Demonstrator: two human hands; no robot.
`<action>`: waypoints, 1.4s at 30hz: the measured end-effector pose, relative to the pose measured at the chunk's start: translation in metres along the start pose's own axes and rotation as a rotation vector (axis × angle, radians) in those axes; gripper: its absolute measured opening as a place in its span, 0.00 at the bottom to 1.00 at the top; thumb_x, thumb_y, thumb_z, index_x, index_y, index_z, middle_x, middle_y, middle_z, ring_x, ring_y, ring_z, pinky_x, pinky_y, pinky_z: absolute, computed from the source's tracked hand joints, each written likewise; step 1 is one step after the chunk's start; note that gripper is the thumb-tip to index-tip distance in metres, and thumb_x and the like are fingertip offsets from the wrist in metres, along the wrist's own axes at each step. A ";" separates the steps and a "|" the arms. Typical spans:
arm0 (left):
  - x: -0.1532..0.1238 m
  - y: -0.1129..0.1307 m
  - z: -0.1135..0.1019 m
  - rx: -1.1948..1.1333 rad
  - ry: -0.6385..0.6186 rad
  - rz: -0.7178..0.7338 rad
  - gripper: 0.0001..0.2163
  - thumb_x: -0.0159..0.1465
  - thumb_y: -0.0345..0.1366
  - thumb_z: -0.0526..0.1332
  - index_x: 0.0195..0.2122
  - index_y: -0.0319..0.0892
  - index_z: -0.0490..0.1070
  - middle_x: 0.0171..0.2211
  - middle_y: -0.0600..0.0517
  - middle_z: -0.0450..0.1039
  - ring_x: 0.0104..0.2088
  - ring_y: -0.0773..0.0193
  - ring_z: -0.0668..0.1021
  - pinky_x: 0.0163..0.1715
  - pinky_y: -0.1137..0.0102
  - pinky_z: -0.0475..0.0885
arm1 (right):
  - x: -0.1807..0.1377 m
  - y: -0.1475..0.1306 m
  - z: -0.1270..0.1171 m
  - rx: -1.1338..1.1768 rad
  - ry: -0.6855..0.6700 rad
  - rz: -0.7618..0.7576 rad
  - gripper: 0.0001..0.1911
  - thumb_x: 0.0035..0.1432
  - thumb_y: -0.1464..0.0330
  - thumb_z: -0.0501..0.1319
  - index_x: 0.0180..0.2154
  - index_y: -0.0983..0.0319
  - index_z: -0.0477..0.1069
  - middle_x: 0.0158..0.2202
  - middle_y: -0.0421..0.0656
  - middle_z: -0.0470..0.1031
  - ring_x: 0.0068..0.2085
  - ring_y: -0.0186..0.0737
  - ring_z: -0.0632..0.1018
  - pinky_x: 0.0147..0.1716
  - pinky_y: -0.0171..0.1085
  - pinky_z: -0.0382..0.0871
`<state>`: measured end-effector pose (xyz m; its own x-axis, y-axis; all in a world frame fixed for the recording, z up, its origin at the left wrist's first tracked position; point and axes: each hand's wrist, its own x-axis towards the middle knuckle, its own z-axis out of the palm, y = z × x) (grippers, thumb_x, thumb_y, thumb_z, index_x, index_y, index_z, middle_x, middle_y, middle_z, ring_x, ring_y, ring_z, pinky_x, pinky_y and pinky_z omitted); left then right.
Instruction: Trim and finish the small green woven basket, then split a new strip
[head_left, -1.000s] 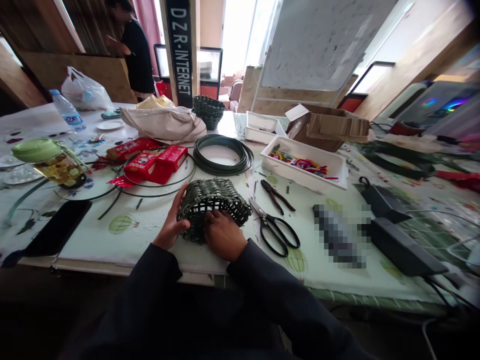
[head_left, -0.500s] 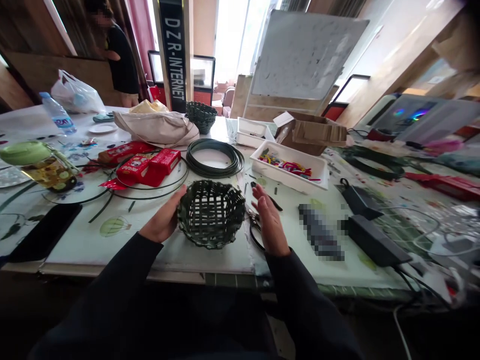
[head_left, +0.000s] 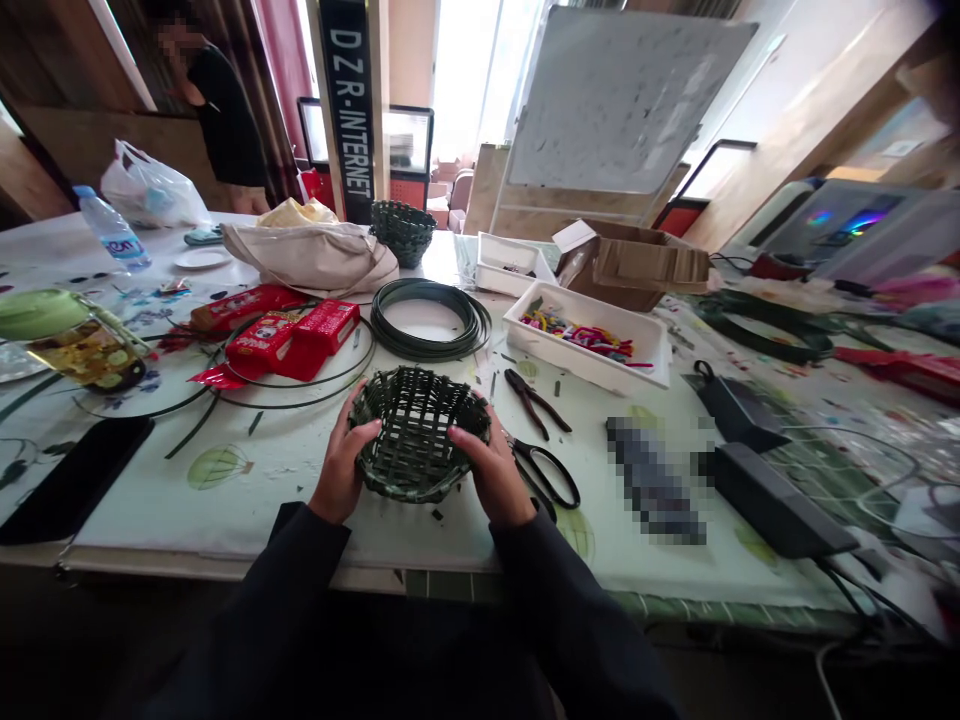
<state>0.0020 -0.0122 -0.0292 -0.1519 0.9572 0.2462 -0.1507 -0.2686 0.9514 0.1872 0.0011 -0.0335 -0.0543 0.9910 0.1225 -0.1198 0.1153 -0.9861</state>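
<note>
A dark green woven basket (head_left: 420,440) with an open lattice of flat strips is tilted so that its inside faces me. My left hand (head_left: 341,460) grips its left side, thumb over the rim and fingers around the outer wall. On the opposite side my right hand (head_left: 495,470) holds it the same way, its thumb inside the rim. Both sets of fingers are partly hidden behind the basket. Just right of my right hand lie black-handled scissors (head_left: 559,478), and beyond them a pair of pliers (head_left: 536,402).
Behind the basket lies a coil of green strip (head_left: 386,335), with red packets (head_left: 289,340) to its left. A white tray of colourful pieces (head_left: 517,335) and a second woven basket (head_left: 403,232) stand farther back. A phone (head_left: 82,475) lies left, black adapters (head_left: 776,500) right.
My right hand has come in from the right and now holds the basket, uncovering the scissors and pliers. My left thumb has moved over the rim. The basket's tilt has changed slightly.
</note>
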 end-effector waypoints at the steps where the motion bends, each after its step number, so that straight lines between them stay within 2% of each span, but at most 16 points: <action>1: 0.000 0.001 0.002 0.016 0.010 0.054 0.23 0.62 0.35 0.56 0.60 0.46 0.61 0.62 0.51 0.60 0.63 0.56 0.61 0.63 0.63 0.54 | -0.001 -0.002 0.000 0.040 -0.012 -0.011 0.39 0.49 0.66 0.61 0.62 0.58 0.51 0.60 0.46 0.65 0.58 0.51 0.67 0.57 0.51 0.61; 4: -0.002 0.005 0.006 0.001 0.008 0.168 0.28 0.59 0.30 0.55 0.61 0.47 0.59 0.61 0.52 0.62 0.61 0.56 0.64 0.61 0.63 0.58 | -0.005 -0.005 -0.003 0.077 -0.071 -0.032 0.43 0.42 0.73 0.60 0.61 0.56 0.51 0.58 0.43 0.66 0.55 0.49 0.69 0.54 0.48 0.64; 9: 0.000 0.007 0.004 0.066 -0.020 0.267 0.32 0.53 0.27 0.56 0.62 0.46 0.57 0.61 0.51 0.61 0.61 0.52 0.63 0.60 0.60 0.60 | -0.009 0.001 -0.011 -0.038 -0.122 -0.041 0.43 0.46 0.73 0.60 0.62 0.54 0.48 0.56 0.44 0.65 0.47 0.46 0.73 0.49 0.47 0.68; 17: 0.011 0.006 -0.008 0.354 -0.115 0.329 0.30 0.54 0.26 0.55 0.61 0.42 0.57 0.58 0.44 0.64 0.59 0.50 0.66 0.59 0.55 0.61 | -0.016 0.010 -0.023 -0.147 -0.111 -0.079 0.43 0.49 0.73 0.60 0.64 0.54 0.44 0.61 0.46 0.58 0.58 0.47 0.65 0.59 0.49 0.57; 19: 0.006 0.018 -0.009 0.565 -0.031 0.420 0.31 0.57 0.27 0.57 0.63 0.43 0.54 0.61 0.43 0.60 0.61 0.50 0.64 0.60 0.54 0.59 | -0.019 0.010 -0.025 -0.206 -0.067 -0.081 0.41 0.50 0.72 0.60 0.63 0.55 0.47 0.63 0.45 0.56 0.61 0.48 0.61 0.61 0.50 0.52; 22: -0.012 0.040 -0.001 0.900 0.138 0.738 0.36 0.55 0.31 0.64 0.64 0.44 0.51 0.64 0.42 0.54 0.63 0.46 0.58 0.61 0.50 0.55 | -0.024 0.009 -0.018 -0.232 0.044 -0.079 0.36 0.51 0.71 0.59 0.61 0.56 0.53 0.61 0.44 0.59 0.62 0.49 0.59 0.62 0.51 0.48; 23: -0.019 0.045 0.004 0.975 0.047 0.836 0.35 0.55 0.32 0.64 0.63 0.44 0.53 0.62 0.43 0.58 0.62 0.46 0.61 0.60 0.50 0.58 | -0.024 0.008 -0.015 -0.232 0.072 -0.080 0.34 0.52 0.71 0.58 0.61 0.56 0.54 0.60 0.44 0.61 0.62 0.49 0.60 0.62 0.51 0.48; 24: -0.025 0.048 0.010 1.049 -0.136 0.865 0.32 0.56 0.33 0.64 0.61 0.41 0.56 0.58 0.43 0.64 0.59 0.47 0.65 0.58 0.53 0.62 | -0.025 0.006 -0.011 -0.238 0.093 -0.085 0.33 0.52 0.71 0.59 0.60 0.56 0.55 0.59 0.44 0.62 0.61 0.49 0.61 0.62 0.51 0.49; 25: -0.030 0.049 0.016 1.124 -0.297 0.845 0.28 0.57 0.35 0.63 0.59 0.38 0.60 0.55 0.41 0.68 0.55 0.48 0.70 0.55 0.54 0.65 | -0.024 0.004 -0.008 -0.246 0.101 -0.088 0.32 0.53 0.69 0.59 0.59 0.57 0.56 0.58 0.45 0.63 0.60 0.49 0.62 0.62 0.51 0.49; 27: -0.034 0.046 0.026 1.283 -0.490 0.692 0.19 0.60 0.35 0.59 0.52 0.34 0.66 0.45 0.40 0.75 0.44 0.51 0.76 0.46 0.57 0.71 | -0.022 -0.002 -0.006 -0.252 0.062 -0.067 0.29 0.55 0.65 0.60 0.58 0.59 0.58 0.58 0.47 0.65 0.59 0.50 0.64 0.61 0.52 0.52; 31: -0.020 0.043 0.026 1.400 -0.767 0.456 0.10 0.60 0.25 0.54 0.38 0.39 0.72 0.31 0.48 0.77 0.32 0.57 0.77 0.33 0.63 0.70 | -0.015 -0.028 -0.023 -0.297 0.050 -0.061 0.28 0.61 0.54 0.54 0.58 0.61 0.59 0.61 0.52 0.62 0.61 0.52 0.62 0.58 0.53 0.57; 34: 0.000 0.053 0.018 1.362 -0.872 0.459 0.07 0.58 0.25 0.57 0.31 0.42 0.73 0.28 0.50 0.76 0.33 0.57 0.77 0.35 0.63 0.66 | -0.015 -0.056 -0.033 -0.511 0.115 -0.332 0.27 0.61 0.56 0.56 0.59 0.58 0.59 0.63 0.50 0.59 0.63 0.51 0.60 0.60 0.53 0.55; 35: 0.005 0.056 0.016 1.342 -0.891 0.464 0.07 0.57 0.25 0.57 0.30 0.42 0.73 0.28 0.50 0.76 0.33 0.58 0.77 0.36 0.63 0.65 | -0.016 -0.065 -0.031 -0.618 0.043 -0.438 0.27 0.59 0.56 0.59 0.58 0.57 0.61 0.63 0.49 0.59 0.63 0.51 0.60 0.60 0.52 0.54; 37: 0.012 0.059 0.014 1.296 -0.903 0.473 0.07 0.56 0.24 0.58 0.29 0.42 0.73 0.27 0.51 0.76 0.33 0.59 0.76 0.38 0.63 0.64 | -0.018 -0.077 -0.023 -0.851 -0.261 -0.554 0.26 0.55 0.56 0.63 0.54 0.58 0.67 0.59 0.49 0.66 0.59 0.51 0.66 0.57 0.49 0.60; 40: 0.011 0.057 0.013 1.257 -0.879 0.476 0.07 0.56 0.24 0.58 0.30 0.41 0.73 0.28 0.52 0.75 0.34 0.60 0.75 0.39 0.62 0.62 | -0.018 -0.079 -0.002 -1.277 -0.659 -0.476 0.17 0.54 0.57 0.64 0.40 0.63 0.75 0.38 0.49 0.80 0.41 0.50 0.79 0.41 0.44 0.69; 42: 0.007 0.052 0.012 1.281 -0.861 0.471 0.08 0.56 0.23 0.56 0.29 0.41 0.72 0.28 0.52 0.75 0.35 0.60 0.74 0.39 0.62 0.61 | -0.015 -0.074 0.007 -1.483 -0.737 -0.421 0.11 0.56 0.61 0.64 0.32 0.64 0.76 0.30 0.48 0.80 0.34 0.48 0.79 0.32 0.40 0.68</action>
<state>0.0051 -0.0182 0.0244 0.6859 0.7117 0.1515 0.6893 -0.7023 0.1779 0.1897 -0.0230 0.0385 -0.7254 0.6881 -0.0156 0.6872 0.7227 -0.0738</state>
